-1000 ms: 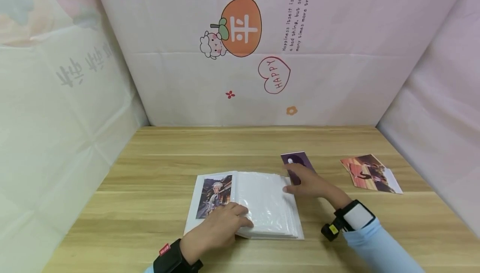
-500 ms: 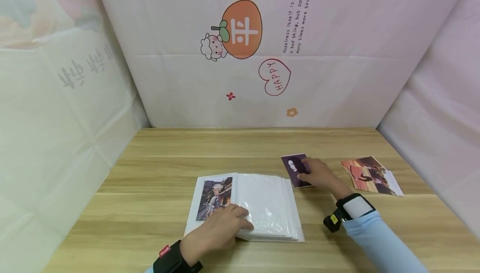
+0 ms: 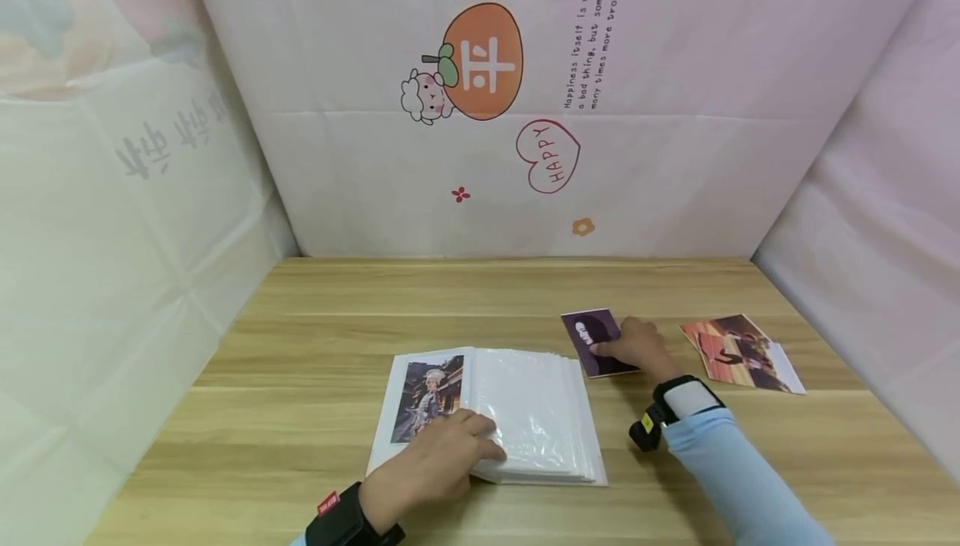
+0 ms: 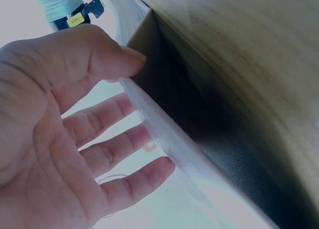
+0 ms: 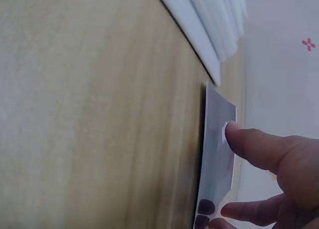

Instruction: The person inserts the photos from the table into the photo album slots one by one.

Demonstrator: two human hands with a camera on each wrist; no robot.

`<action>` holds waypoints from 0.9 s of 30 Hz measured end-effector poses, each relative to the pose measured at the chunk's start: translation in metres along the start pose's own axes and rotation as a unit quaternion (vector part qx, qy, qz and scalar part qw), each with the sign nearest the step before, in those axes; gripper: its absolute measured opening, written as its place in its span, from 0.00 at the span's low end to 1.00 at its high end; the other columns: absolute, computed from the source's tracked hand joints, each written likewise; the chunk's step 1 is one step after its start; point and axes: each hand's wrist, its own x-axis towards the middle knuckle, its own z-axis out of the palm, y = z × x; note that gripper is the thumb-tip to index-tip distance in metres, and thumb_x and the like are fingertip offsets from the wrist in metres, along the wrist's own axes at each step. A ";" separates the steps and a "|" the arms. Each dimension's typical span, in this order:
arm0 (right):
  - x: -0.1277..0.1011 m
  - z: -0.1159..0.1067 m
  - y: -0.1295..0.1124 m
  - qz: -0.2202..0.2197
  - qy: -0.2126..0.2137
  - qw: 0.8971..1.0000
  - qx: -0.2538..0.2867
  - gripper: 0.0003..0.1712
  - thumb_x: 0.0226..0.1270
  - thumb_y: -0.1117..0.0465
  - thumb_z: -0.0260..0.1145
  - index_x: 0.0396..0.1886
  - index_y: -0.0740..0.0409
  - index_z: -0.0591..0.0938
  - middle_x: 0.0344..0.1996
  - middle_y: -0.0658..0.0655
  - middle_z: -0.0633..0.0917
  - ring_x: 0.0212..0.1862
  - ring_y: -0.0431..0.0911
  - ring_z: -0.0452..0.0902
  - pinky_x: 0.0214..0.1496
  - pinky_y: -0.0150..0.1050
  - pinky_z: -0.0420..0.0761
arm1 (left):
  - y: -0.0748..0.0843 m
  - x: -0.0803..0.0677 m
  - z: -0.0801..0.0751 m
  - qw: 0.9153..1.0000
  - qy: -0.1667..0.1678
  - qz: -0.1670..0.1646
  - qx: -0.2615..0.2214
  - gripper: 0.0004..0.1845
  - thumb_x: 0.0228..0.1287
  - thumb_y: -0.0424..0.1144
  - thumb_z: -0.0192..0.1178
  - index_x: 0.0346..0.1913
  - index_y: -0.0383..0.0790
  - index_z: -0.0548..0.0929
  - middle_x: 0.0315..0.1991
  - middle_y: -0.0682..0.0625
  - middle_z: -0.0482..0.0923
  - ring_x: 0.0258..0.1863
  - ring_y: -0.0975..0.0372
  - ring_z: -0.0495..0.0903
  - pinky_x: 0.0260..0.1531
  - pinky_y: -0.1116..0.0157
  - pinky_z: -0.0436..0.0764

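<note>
An open photo album [image 3: 536, 408] lies on the table, its left page bearing a photo [image 3: 426, 396] of a figure in a pale headdress. My left hand [image 3: 438, 454] rests across the album's lower middle, fingers extended on the clear sleeve; in the left wrist view its thumb [image 4: 119, 59] is at the page's lower edge. My right hand [image 3: 637, 348] pinches a dark purple photo card [image 3: 588, 331] just beyond the album's right corner. In the right wrist view the thumb [image 5: 244, 139] lies on the card's face, with other fingertips at its edge.
Several overlapping orange and brown photos [image 3: 742, 354] lie farther right on the wood-grain table [image 3: 360, 296]. White printed cloth [image 3: 390, 187] stands behind the table and along both sides.
My right hand has moved from over the gap between album and card to the card's right side, its thumb now on the card. The left hand has stayed on the album.
</note>
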 end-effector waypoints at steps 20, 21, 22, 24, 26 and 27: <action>0.004 0.000 -0.008 0.088 -0.024 0.996 0.013 0.37 0.43 0.53 0.76 0.43 0.75 0.70 0.34 0.68 0.75 0.39 0.59 0.68 0.43 0.52 0.67 | 0.000 0.000 0.001 1.000 0.014 0.003 0.011 0.28 0.36 0.24 0.63 0.43 0.54 0.85 0.50 0.53 0.75 0.50 0.58 0.73 0.42 0.61 0.75; 0.005 0.000 -0.008 0.093 -0.025 0.995 0.019 0.38 0.43 0.53 0.76 0.44 0.75 0.69 0.35 0.68 0.74 0.40 0.59 0.68 0.43 0.51 0.68 | 0.000 0.000 0.001 1.000 0.013 0.002 0.011 0.28 0.36 0.24 0.63 0.43 0.54 0.85 0.50 0.53 0.75 0.50 0.58 0.73 0.42 0.61 0.75; 0.005 0.000 -0.007 0.097 -0.027 0.995 0.025 0.38 0.43 0.53 0.76 0.45 0.75 0.68 0.36 0.68 0.74 0.40 0.59 0.68 0.43 0.51 0.68 | 0.000 0.000 0.001 1.000 0.012 0.001 0.011 0.27 0.36 0.25 0.63 0.44 0.54 0.85 0.50 0.52 0.75 0.51 0.58 0.73 0.42 0.61 0.75; 0.005 0.000 -0.006 0.104 -0.029 0.993 0.039 0.40 0.43 0.54 0.77 0.46 0.74 0.66 0.37 0.68 0.73 0.40 0.59 0.67 0.43 0.50 0.69 | 0.000 0.000 0.001 1.000 0.010 -0.001 0.010 0.27 0.37 0.25 0.63 0.44 0.54 0.85 0.51 0.52 0.75 0.51 0.58 0.73 0.43 0.61 0.75; 0.005 0.000 -0.004 0.104 -0.031 0.993 0.046 0.40 0.42 0.54 0.77 0.46 0.74 0.67 0.36 0.68 0.73 0.40 0.59 0.68 0.42 0.49 0.69 | 0.000 0.000 0.000 1.000 0.008 -0.002 0.008 0.27 0.37 0.25 0.63 0.44 0.54 0.85 0.51 0.52 0.75 0.51 0.58 0.73 0.43 0.61 0.75; 0.005 0.000 -0.003 0.102 -0.031 0.993 0.049 0.39 0.41 0.55 0.77 0.45 0.74 0.67 0.36 0.68 0.73 0.40 0.58 0.68 0.42 0.49 0.69 | 0.000 -0.001 0.000 1.000 0.007 -0.002 0.007 0.27 0.38 0.26 0.64 0.44 0.54 0.85 0.51 0.52 0.74 0.51 0.58 0.72 0.43 0.61 0.75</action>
